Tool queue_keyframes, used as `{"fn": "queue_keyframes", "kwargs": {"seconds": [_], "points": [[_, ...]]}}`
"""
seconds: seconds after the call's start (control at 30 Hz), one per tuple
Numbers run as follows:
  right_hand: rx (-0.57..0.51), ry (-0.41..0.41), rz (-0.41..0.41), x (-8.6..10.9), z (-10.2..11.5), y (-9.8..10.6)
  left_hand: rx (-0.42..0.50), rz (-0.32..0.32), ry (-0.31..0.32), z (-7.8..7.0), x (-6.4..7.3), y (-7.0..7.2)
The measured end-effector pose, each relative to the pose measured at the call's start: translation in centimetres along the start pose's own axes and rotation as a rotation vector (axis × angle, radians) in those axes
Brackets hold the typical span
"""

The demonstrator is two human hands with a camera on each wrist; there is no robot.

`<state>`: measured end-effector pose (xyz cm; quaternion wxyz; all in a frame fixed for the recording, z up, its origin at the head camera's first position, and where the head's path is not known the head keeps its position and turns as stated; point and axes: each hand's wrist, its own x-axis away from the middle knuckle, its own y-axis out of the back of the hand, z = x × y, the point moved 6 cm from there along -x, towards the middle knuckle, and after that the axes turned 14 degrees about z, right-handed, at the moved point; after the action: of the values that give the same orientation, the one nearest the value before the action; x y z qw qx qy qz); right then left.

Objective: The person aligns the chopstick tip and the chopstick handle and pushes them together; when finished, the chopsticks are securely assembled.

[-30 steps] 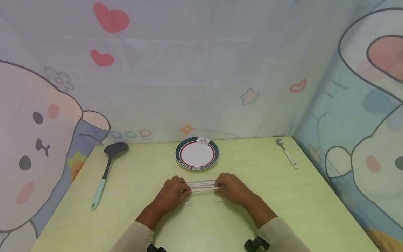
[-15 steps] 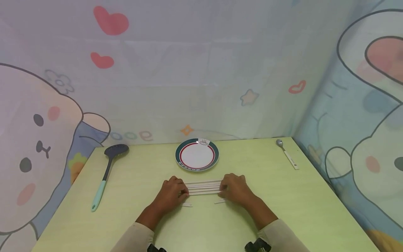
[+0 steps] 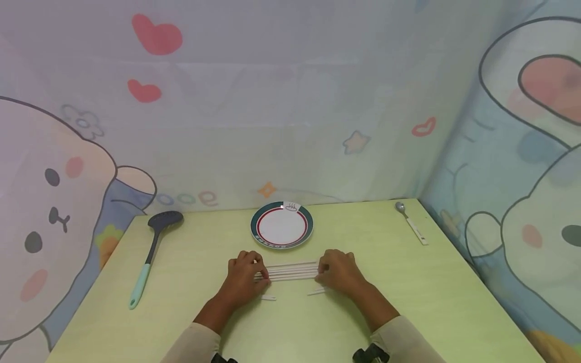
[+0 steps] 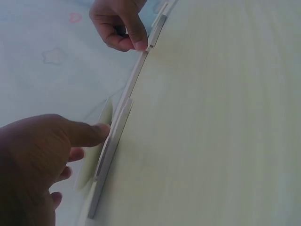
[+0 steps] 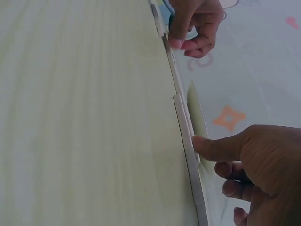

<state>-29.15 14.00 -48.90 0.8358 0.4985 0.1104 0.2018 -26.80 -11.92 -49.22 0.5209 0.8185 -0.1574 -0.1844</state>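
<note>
Several thin white sticks (image 3: 292,271) lie side by side across the table in front of the plate, between my two hands. My left hand (image 3: 245,277) curls its fingers over their left ends, its thumb at the near side. At the right ends my right hand (image 3: 339,272) pinches them between thumb and fingers. In the left wrist view the left thumb (image 4: 91,133) touches a pale stick (image 4: 109,153). The right wrist view has the right thumb (image 5: 214,148) against a stick (image 5: 188,155). More white stick ends (image 3: 269,298) poke out near each wrist, partly hidden by the hands.
A white plate (image 3: 281,227) with a dark green rim stands at the back middle. On the left lies a black slotted turner (image 3: 164,220) with a mint handle. A small spoon (image 3: 411,224) with a white handle lies at the back right. Printed cloth walls (image 3: 254,111) border the table.
The hands have moved slightly apart, the right one rightward and the left one leftward. More of the sticks shows between them, and the sticks lie more evenly spread.
</note>
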Motion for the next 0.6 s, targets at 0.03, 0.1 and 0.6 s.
{"fn": "queue_keyframes", "kwargs": {"seconds": [0.03,0.1,0.6], "points": [[-0.006,0.007,0.015,0.0,0.0,0.0,0.006,0.005,-0.011,0.0,0.2,0.1],[-0.016,0.018,0.055,0.1,-0.2,-0.1,0.02,0.035,-0.024,0.1,0.4,0.2],[-0.007,0.063,0.144,1.0,-0.2,-0.1,0.044,0.161,-0.054,0.8,1.3,0.4]]}}
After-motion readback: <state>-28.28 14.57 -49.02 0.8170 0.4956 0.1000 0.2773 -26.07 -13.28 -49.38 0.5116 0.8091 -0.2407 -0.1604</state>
